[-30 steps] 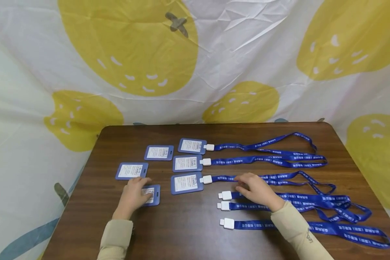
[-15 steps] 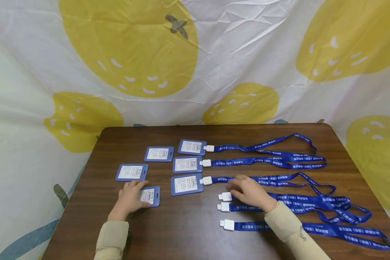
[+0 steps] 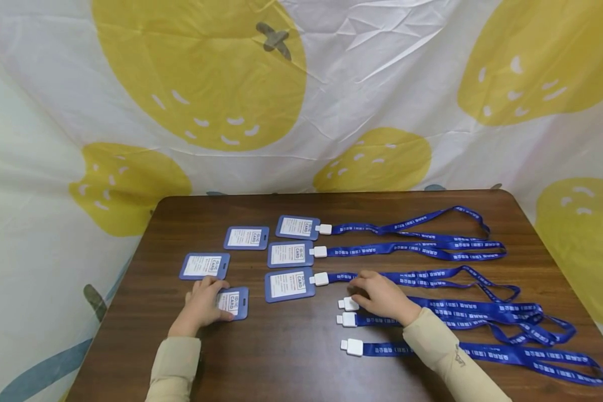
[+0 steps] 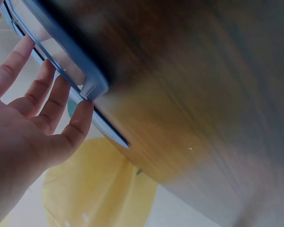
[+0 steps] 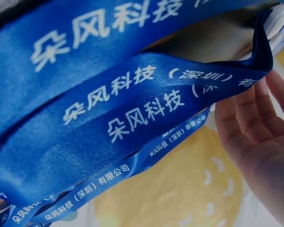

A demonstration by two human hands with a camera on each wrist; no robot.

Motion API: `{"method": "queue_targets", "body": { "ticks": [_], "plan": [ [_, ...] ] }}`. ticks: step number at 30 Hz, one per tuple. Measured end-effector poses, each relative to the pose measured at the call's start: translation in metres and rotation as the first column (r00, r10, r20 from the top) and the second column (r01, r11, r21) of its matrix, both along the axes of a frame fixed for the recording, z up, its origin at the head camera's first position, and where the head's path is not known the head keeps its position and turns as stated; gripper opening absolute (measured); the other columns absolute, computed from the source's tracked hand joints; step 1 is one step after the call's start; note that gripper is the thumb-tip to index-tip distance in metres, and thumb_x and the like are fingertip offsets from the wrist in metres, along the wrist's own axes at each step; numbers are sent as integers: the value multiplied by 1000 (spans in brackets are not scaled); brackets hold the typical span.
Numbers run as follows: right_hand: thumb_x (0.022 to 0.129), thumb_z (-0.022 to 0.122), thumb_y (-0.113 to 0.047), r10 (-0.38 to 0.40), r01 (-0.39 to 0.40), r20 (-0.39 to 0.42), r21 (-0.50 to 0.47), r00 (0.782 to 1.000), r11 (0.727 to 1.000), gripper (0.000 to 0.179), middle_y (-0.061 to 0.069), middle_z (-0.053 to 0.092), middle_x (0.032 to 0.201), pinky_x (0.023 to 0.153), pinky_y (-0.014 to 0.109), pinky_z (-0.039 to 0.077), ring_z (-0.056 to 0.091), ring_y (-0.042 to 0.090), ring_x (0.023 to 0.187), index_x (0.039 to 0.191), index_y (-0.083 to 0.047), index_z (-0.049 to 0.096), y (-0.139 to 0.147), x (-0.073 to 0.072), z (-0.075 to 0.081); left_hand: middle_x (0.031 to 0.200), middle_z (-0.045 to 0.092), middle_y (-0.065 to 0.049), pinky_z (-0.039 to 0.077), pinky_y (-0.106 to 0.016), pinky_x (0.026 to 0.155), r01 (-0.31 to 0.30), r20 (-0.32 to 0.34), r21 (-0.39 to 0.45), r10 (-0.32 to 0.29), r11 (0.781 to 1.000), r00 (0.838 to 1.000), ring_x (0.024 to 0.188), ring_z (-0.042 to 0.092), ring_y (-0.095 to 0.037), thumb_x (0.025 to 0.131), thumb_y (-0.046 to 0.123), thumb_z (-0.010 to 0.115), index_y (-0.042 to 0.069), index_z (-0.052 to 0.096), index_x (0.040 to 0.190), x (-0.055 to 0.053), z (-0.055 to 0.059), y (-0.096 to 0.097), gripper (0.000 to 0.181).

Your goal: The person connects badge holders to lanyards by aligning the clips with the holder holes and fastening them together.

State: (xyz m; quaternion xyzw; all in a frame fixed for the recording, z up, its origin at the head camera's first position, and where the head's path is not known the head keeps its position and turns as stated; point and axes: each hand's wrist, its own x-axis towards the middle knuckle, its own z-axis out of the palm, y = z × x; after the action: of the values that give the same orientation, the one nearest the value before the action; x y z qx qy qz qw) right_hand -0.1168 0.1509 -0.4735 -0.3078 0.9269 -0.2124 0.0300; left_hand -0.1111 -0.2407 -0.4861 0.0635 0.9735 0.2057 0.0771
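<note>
"One broad cloth [image 3: 311, 95], printed with yellow fruit, fills the far side. What stands before it?"

"A brown table [image 3: 291, 357], six blue lanyards across its right half. The far three, the joined lanyards [image 3: 397, 247], run left to finished badges [image 3: 290, 285]. The near three, the loose lanyards [image 3: 527, 355], carry no badge."

"And the hands?"

"The left hand [image 3: 201, 304] is at the near left, its fingers [image 4: 38, 90] spread only as wide as a card holder [image 3: 239, 303] and gripping it edge to edge. Whether that holder is off the table, I can't tell. The right hand [image 3: 382, 297] is over the farthest loose lanyard, fingers bent, thumb at its white clip [image 3: 348, 305]. The strap hides the fingertips in the right wrist view, so I can't say whether they have hold of it."

"Any other holders?"

"Two spare holders [image 3: 246, 238], strapless, lie beyond the left hand."

"Which step would you call this?"

"Taking up a fourth pair, I'd judge: one holder, one lanyard, well apart and not yet joined."

"What does the next move call for?"

"A sure pinch on the clip, then bringing the two together, its small tab [image 3: 341, 304] facing the slot [image 3: 244, 302] at the holder's right end. The neighbouring clip [image 3: 348, 320], just nearer, could get dragged along."
</note>
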Motion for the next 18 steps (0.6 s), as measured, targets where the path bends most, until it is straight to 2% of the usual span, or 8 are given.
{"method": "queue_targets", "body": {
  "ticks": [12,18],
  "plan": [
    [81,67,-18,24,-25,7,39,1000,999,26,4,58,84,63,28,47,50,11,69,101,-2,68,-5,-5,-9,98,54,-13,29,-54,78,22,-13,-45,-23,999,1000,94,45,-35,50,27,87,9,53,100,-4,-1,0,62],
    [79,71,-20,59,-59,7,72,998,996,25,2,57,81,63,30,46,50,14,71,98,-4,70,-6,-5,-10,90,54,-8,34,-51,74,44,-60,16,-43,999,997,90,49,-32,54,20,85,12,57,95,-2,-5,-3,51]
  ]
}}
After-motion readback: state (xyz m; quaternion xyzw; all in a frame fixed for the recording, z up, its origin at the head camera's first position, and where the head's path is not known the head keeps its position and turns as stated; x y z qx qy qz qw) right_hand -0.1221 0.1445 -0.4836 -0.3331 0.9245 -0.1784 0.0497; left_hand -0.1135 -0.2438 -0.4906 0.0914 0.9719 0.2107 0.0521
